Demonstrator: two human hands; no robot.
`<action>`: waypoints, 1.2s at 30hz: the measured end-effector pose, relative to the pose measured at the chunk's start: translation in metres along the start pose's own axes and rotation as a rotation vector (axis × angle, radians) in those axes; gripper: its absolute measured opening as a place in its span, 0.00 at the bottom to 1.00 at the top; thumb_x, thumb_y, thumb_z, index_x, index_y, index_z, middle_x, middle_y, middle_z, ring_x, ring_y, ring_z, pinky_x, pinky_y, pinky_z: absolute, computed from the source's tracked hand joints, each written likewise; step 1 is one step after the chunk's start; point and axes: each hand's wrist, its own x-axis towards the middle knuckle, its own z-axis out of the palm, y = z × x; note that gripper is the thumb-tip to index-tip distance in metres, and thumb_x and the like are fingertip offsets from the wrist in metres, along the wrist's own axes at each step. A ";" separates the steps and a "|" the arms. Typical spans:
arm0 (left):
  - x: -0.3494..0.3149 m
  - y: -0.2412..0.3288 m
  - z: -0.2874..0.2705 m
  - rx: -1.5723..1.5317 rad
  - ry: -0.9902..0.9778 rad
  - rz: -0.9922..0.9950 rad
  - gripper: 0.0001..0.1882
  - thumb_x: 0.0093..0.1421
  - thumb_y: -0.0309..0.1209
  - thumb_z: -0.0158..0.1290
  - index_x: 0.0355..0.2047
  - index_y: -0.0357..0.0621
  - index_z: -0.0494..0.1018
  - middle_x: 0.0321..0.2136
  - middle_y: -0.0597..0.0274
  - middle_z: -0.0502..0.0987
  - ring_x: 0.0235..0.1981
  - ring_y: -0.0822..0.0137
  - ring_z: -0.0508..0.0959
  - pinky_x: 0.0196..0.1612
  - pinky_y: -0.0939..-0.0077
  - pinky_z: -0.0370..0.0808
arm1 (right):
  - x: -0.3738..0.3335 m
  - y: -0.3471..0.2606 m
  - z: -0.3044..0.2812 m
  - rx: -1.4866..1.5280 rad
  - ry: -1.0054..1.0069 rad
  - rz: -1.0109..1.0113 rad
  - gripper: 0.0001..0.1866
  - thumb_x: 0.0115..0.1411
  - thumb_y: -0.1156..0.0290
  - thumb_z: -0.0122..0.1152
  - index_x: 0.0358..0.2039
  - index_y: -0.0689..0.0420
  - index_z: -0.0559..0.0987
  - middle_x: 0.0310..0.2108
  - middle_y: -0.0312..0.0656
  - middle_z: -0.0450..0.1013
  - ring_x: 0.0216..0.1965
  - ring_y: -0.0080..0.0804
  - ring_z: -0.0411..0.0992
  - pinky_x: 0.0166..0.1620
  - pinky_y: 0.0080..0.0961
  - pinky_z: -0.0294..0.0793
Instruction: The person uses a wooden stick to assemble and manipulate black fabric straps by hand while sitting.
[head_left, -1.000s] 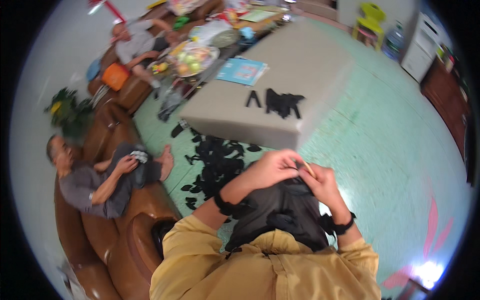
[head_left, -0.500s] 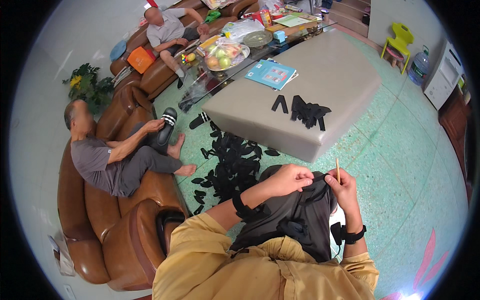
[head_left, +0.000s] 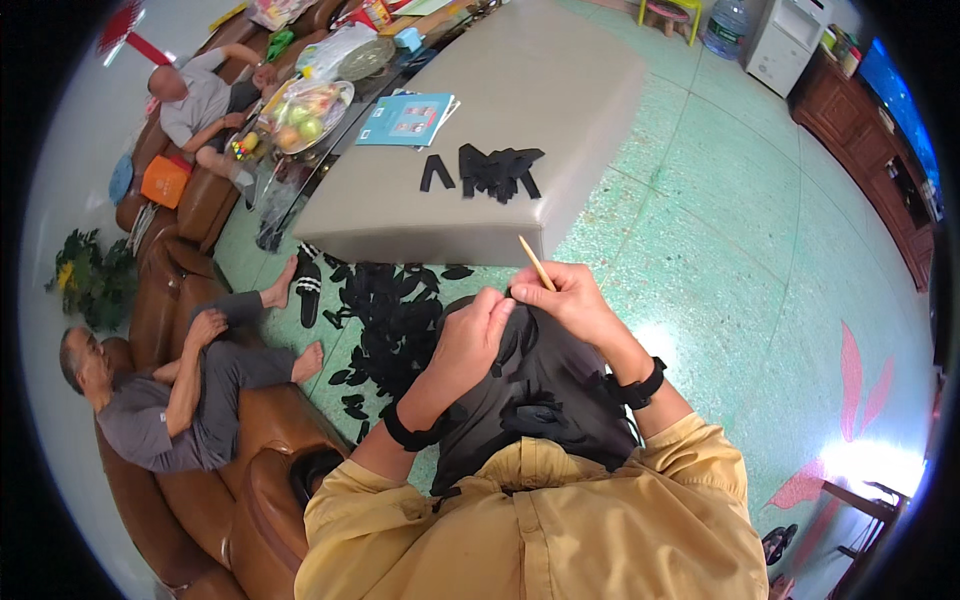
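Observation:
Over my lap, my left hand (head_left: 472, 335) is closed in a pinch on a black fabric piece (head_left: 517, 335), which hangs down below the fingers. My right hand (head_left: 572, 300) grips a thin pale wooden stick (head_left: 537, 263) whose pointed end sticks up and away from me. Its fingertips also meet the black piece, close beside the left fingertips. The hands partly hide the pinched end of the piece. More black pieces (head_left: 545, 418) lie on my dark trousers near my waist.
A pile of black pieces (head_left: 385, 320) covers the floor to the left. More black strips (head_left: 498, 172) and booklets (head_left: 408, 120) lie on the grey padded bench (head_left: 400, 205). A barefoot person (head_left: 165, 410) sits on the brown sofa (head_left: 275, 415), beside striped slides (head_left: 309, 285). Another person (head_left: 205, 110) sits farther back.
The view has swung right. My hands have drawn closer together, and the stick leans left now. The nearer seated person no longer holds a slide; that hand rests on the knee.

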 end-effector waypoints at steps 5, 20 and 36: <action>0.004 -0.003 0.012 0.039 0.212 -0.042 0.08 0.62 0.29 0.45 0.29 0.37 0.61 0.17 0.48 0.67 0.19 0.51 0.72 0.22 0.64 0.66 | -0.027 -0.002 0.003 -0.364 0.088 -0.166 0.11 0.53 0.67 0.60 0.31 0.61 0.75 0.22 0.47 0.72 0.22 0.42 0.71 0.27 0.30 0.69; 0.007 -0.013 -0.009 -0.593 -0.202 -0.355 0.07 0.59 0.27 0.50 0.36 0.36 0.74 0.24 0.67 0.75 0.21 0.81 0.71 0.23 0.88 0.67 | -0.027 0.011 -0.001 -0.616 0.133 -0.634 0.08 0.43 0.75 0.57 0.28 0.60 0.76 0.20 0.42 0.68 0.25 0.38 0.68 0.28 0.31 0.69; -0.008 0.000 -0.018 -0.490 0.087 -0.390 0.06 0.57 0.24 0.51 0.31 0.33 0.74 0.20 0.64 0.74 0.17 0.78 0.72 0.22 0.86 0.72 | -0.027 0.027 0.003 -0.524 0.308 -0.257 0.06 0.43 0.75 0.55 0.24 0.61 0.77 0.21 0.42 0.72 0.25 0.40 0.69 0.30 0.33 0.69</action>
